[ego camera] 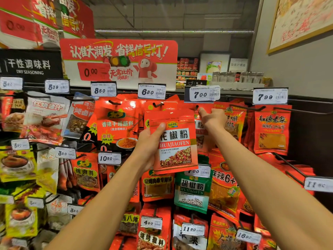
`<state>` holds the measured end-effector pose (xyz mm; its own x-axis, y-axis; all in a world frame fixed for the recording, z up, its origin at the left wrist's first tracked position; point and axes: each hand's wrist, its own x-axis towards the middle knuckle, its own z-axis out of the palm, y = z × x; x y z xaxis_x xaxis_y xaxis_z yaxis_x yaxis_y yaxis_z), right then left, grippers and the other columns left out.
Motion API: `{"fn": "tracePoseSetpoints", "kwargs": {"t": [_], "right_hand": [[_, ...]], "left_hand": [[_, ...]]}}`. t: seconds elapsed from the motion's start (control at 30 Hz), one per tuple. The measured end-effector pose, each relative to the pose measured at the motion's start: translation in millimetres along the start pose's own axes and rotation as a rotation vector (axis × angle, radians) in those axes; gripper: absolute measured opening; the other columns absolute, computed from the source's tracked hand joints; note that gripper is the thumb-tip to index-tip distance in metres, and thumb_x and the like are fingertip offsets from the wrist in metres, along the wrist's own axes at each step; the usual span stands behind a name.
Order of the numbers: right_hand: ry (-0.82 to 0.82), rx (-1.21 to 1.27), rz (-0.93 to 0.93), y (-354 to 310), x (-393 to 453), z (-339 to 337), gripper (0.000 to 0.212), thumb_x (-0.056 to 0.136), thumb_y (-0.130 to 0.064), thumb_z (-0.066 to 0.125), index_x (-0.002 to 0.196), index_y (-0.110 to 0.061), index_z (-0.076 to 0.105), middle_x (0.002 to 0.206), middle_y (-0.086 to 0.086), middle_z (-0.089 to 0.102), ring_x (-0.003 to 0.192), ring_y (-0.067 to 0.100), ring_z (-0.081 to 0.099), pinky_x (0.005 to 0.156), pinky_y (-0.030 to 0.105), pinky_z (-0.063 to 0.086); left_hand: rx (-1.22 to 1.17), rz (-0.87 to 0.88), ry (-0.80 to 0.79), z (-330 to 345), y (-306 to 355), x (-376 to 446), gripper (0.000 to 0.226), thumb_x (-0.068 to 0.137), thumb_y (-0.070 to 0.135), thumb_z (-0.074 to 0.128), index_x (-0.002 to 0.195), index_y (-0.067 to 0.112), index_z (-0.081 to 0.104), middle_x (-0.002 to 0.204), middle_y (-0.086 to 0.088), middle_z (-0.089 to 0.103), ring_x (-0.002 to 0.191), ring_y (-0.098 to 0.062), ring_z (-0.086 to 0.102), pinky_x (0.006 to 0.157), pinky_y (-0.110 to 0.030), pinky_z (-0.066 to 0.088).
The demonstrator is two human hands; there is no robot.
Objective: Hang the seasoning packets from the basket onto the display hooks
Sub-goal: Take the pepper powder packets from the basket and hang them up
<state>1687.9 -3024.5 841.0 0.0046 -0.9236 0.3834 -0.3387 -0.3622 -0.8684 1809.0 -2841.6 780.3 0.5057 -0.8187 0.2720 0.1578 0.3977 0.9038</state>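
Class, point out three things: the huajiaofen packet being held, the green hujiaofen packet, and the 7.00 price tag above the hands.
huajiaofen packet (174,143), head view: on its HUAJIAOFEN label band.
green hujiaofen packet (192,192), head view: middle of its front.
7.00 price tag (201,94), head view: on the printed digits.

Single head view: my camera faces forward, slightly upward, close to the hook display, arms outstretched.

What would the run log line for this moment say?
left hand: holds red packet | right hand: at hook under 7.00 tag | packet: not hung yet
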Motion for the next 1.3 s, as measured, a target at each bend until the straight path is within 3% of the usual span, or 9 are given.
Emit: {"fn": "tracePoseSetpoints", "kwargs": {"t": [0.1,0.23,0.3,0.37,0.43,0.67,0.9,1.07,1.3], "right_hand": [[-0.036,-0.051,0.01,5,5,-2,0.042,0.093,-0.053,0.064,0.09,-0.011,0.062,0.099,0.006,0.069,0.094,0.029,0.064,0.087,0.041,0.051],[0.128,0.064,-0.265,24,-17,-24,0.023,0.096,-0.042,0.061,0.104,-0.021,0.058,0.088,-0.012,0.057,0.089,0.015,0.056,0.077,0.031,0.039],[-0.023,0.455,-0.248,26,-31,-34,0.017,0.094,-0.035,0.062,0.1,-0.02,0.063,0.08,-0.014,0.063,0.077,0.011,0.061,0.064,0.028,0.047],[-0.333,0.772,-0.124,23,-42,-40,0.024,0.091,-0.034,0.064,0.101,-0.013,0.068,0.073,-0.006,0.067,0.062,0.011,0.064,0.049,0.024,0.047],[-0.425,0.673,-0.131,17,-47,-42,0.022,0.094,-0.031,0.067,0.103,-0.011,0.07,0.081,0.003,0.075,0.069,0.02,0.073,0.054,0.028,0.054],[-0.229,0.438,-0.1,-2,-30,-42,0.02,0.092,-0.023,0.068,0.095,-0.004,0.073,0.086,0.014,0.078,0.079,0.034,0.076,0.077,0.06,0.06],[-0.139,0.335,-0.142,-2,-31,-37,0.022,0.078,-0.03,0.069,0.069,-0.01,0.067,0.082,0.025,0.072,0.083,0.047,0.07,0.071,0.062,0.054],[-0.089,0.262,-0.097,-1,-24,-30,0.027,0.083,-0.03,0.072,0.068,-0.008,0.066,0.08,0.016,0.075,0.079,0.039,0.073,0.072,0.059,0.058],[-0.073,0.105,-0.045,8,-1,-11,0.032,0.091,-0.043,0.069,0.075,-0.015,0.069,0.085,0.005,0.073,0.081,0.027,0.07,0.079,0.047,0.059]], "left_hand": [[0.01,-0.015,-0.003,6,-1,2,0.027,0.1,0.033,0.06,0.109,0.008,0.068,0.091,-0.01,0.08,0.078,-0.023,0.078,0.058,-0.03,0.06],[0.015,0.008,-0.034,13,-2,9,0.019,0.098,0.028,0.064,0.102,0.011,0.07,0.092,-0.01,0.08,0.08,-0.023,0.078,0.061,-0.032,0.06],[0.04,0.005,-0.052,21,-3,13,0.02,0.097,0.028,0.065,0.104,0.01,0.069,0.091,-0.01,0.08,0.08,-0.023,0.078,0.062,-0.032,0.061],[0.048,-0.001,-0.069,31,-4,18,0.021,0.097,0.027,0.067,0.104,0.008,0.069,0.09,-0.009,0.08,0.079,-0.023,0.078,0.061,-0.032,0.06],[0.044,-0.003,-0.085,41,-4,23,0.021,0.096,0.026,0.067,0.106,0.008,0.068,0.089,-0.008,0.08,0.077,-0.023,0.078,0.06,-0.031,0.06],[0.083,-0.004,-0.014,67,9,43,0.019,0.095,0.032,0.068,0.092,0.014,0.066,0.077,-0.006,0.079,0.066,-0.02,0.077,0.051,-0.027,0.057],[0.12,-0.012,0.075,65,-2,52,0.018,0.096,0.03,0.067,0.099,0.012,0.068,0.078,-0.005,0.079,0.067,-0.02,0.077,0.052,-0.03,0.058],[0.171,-0.047,0.123,70,-7,68,0.019,0.094,0.032,0.07,0.089,0.014,0.066,0.082,-0.012,0.079,0.063,-0.023,0.075,0.058,-0.037,0.062],[0.304,-0.132,0.223,76,-15,99,0.043,0.093,0.045,0.069,0.11,0.007,0.059,0.099,-0.012,0.074,0.083,-0.031,0.073,0.074,-0.043,0.063]]}}
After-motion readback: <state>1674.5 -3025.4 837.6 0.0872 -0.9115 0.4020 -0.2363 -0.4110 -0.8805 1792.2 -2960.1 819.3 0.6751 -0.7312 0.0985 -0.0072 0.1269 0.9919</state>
